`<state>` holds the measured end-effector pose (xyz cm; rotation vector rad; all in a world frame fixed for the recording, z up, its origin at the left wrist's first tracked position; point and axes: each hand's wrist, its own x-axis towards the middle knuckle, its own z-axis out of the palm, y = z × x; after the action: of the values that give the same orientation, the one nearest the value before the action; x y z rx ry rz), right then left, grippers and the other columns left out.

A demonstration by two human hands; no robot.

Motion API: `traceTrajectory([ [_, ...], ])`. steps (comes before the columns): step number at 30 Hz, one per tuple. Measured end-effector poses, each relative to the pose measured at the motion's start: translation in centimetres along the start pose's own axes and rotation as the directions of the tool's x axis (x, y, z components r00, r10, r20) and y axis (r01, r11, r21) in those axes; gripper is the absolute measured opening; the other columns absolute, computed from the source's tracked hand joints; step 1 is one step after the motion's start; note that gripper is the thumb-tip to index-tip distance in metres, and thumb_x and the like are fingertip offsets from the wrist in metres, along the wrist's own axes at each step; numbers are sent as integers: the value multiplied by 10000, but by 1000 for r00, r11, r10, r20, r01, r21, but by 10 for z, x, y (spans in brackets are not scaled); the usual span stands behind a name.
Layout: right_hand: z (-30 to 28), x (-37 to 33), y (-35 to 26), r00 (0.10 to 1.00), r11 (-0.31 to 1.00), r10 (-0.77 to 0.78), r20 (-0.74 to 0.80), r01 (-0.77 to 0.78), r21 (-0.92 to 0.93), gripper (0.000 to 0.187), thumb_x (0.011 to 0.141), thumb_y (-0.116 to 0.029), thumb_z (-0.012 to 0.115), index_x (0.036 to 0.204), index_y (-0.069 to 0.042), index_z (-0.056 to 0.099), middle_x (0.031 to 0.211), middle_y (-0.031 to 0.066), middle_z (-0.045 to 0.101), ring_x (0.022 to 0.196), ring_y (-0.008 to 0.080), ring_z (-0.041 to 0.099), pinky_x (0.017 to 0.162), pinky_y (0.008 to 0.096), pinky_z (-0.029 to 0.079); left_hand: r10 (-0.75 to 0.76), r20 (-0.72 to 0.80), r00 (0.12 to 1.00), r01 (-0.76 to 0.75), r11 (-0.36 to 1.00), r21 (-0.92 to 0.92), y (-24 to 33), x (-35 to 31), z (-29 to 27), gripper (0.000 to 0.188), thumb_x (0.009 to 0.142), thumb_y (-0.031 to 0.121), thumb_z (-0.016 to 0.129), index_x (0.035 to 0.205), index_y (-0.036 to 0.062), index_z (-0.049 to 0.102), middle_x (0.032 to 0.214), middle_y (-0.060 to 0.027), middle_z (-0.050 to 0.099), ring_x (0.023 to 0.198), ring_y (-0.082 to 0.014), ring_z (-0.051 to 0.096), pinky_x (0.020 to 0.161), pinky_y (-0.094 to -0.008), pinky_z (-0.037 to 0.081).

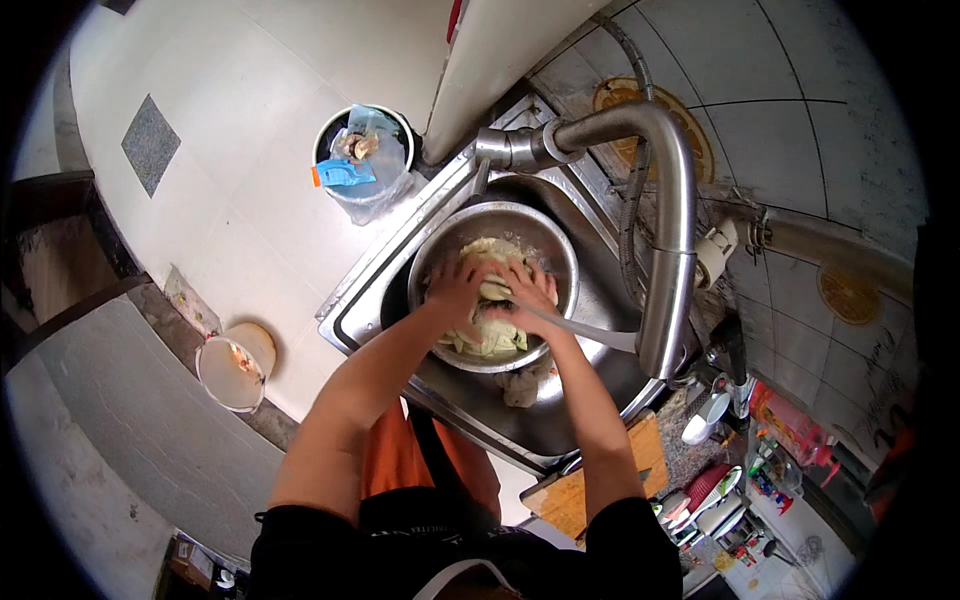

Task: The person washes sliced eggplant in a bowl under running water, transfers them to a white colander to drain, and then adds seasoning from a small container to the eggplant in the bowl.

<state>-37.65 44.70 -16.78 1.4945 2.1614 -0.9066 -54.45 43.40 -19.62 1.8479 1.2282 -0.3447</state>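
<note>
Touching pale green food (pixel 502 340) in a metal bowl (pixel 556 248), the left hand (pixel 458 292) and right hand (pixel 526 290) both have fingers spread. The bowl sits in a shiny sink (pixel 612 378), in the middle of the frame. A silver tap (pixel 668 170) bends down to the right.

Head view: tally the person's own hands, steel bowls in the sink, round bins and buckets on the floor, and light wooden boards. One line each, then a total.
Hands: 2 (left hand, right hand)
Steel bowl: 1
Bins and buckets: 2 (lined bin, pale bucket)
Wooden board: 1
Total: 6
</note>
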Motion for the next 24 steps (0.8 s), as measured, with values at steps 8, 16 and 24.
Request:
traceTrajectory([
  [8,64,-14,2,959,980,75,-274,-122,-156,793,601,-286,686,1285,-219,289,1309,160,191,1168,428,206,925,570,170,-35,-358,933,123,966,226,-1,22,80,826,654,399,624,1320,202,178,1320,-178,214,1206,-387,204,947,-526,198],
  [16,5,-7,6,926,931,289,-244,-213,297,597,632,-91,631,1174,-109,382,920,166,555,844,350,507,731,413,413,-236,-264,935,118,910,-398,14,13,11,627,732,109,531,1280,193,237,1152,-133,406,1033,-372,437,779,-495,411],
  [24,-12,-57,-5,970,972,-38,-240,92,216,912,527,-115,766,1291,-212,279,1318,189,246,1175,367,299,921,418,325,-169,34,985,172,976,-134,30,-50,-27,1139,553,156,754,1328,291,-70,1363,-217,58,1209,-443,184,932,-475,306],
])
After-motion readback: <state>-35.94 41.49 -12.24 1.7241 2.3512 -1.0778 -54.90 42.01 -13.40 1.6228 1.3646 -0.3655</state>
